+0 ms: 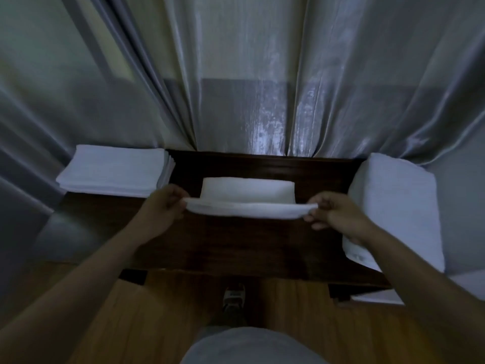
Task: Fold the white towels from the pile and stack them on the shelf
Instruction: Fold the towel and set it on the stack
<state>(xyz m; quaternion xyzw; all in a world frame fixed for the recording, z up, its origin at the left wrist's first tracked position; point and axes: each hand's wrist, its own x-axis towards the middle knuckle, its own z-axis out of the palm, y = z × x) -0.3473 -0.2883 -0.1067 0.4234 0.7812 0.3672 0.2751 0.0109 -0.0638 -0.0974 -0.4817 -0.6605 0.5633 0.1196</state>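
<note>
Both hands pinch the near edge of a white towel (248, 198), one at each end: the left hand (164, 206) grips the left corner between thumb and curled fingers, the right hand (332, 212) grips the right corner the same way. Near edge is lifted and sags slightly between the two grips; the far part of the towel lies flat on the dark wooden table (236, 243), roughly at its middle, toward the far side.

A stack of folded towels (115, 170) sits at the far left end of the table, edges squared, several layers showing along its right side. It stands apart from the held towel, just beyond the left hand.

A larger mass of white towelling, the pile (396, 208), occupies the right end of the table and runs from the far edge to the near edge, hanging partly over. The right forearm crosses in front of its near portion.

A pale, shiny curtain (249, 74) hangs in folds behind the table, its lower hem meeting the table's far edge. Wooden floor (162, 316) shows near the person, with one shoe (233, 295) visible under the table's near edge. Light is dim; fine texture of the cloth cannot be made out.
</note>
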